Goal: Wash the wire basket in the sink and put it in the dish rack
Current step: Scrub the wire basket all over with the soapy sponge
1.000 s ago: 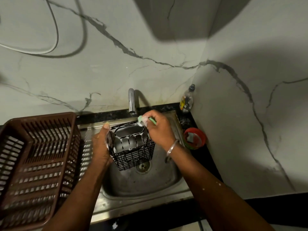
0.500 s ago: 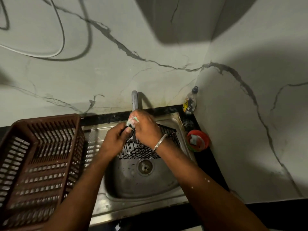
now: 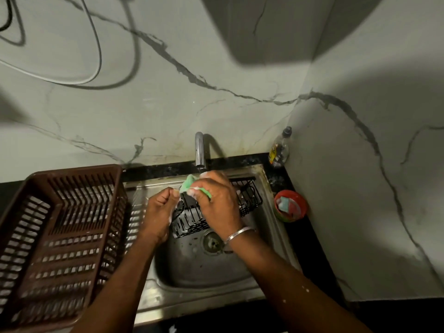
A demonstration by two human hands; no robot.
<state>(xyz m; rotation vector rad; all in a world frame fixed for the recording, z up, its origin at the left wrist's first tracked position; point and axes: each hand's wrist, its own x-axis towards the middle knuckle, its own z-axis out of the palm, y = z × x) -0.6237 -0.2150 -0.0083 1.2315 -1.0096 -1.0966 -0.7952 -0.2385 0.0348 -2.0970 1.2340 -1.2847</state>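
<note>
I'm mid-scrub: my left hand point(image 3: 158, 212) has its grip clamped on the basket point(image 3: 249, 198) over the sink point(image 3: 216, 272), and my right hand point(image 3: 218, 200) is clamped on a soapy sponge point(image 3: 188, 185) against it. Rinsing and the dish rack point(image 3: 72, 188) remain, I judge.

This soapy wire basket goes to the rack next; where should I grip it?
Probably the bare wires at its left end, coming from the left, where the left hand holds it now. The wire basket lies tipped over the sink, and its open grid lets fingers hook through securely.
</note>
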